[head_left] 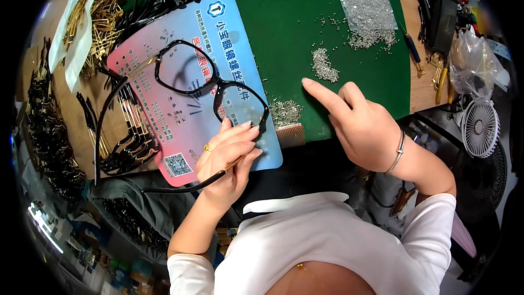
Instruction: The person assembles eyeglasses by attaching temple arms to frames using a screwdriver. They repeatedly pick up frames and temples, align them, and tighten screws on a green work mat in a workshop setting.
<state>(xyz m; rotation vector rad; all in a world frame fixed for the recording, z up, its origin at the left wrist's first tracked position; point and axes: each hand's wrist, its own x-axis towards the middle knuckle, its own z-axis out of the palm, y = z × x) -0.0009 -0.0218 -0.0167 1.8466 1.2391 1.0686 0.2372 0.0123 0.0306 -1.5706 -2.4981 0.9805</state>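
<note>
My left hand (229,158) is closed on a pair of black eyeglasses (218,82) with gold on the temples. Its fingers grip the near corner, where one temple runs back past the palm; the other temple reaches out to the left. The rims stand over a pink and blue printed mat (240,38) with small screws scattered on it. My right hand (363,125) hovers over the green table surface, its index finger stretched out and the others curled. That fingertip is close to a small heap of tiny silver metal parts (325,65). Nothing shows in this hand; the thumb is hidden.
A clear bag (365,0) of tiny silver parts lies at the far right, spilling some. Another heap of small screws (286,113) sits beside the mat. Black and gold temples (125,136) crowd the left. Screwdrivers (412,49) and a white fan (480,128) are at right.
</note>
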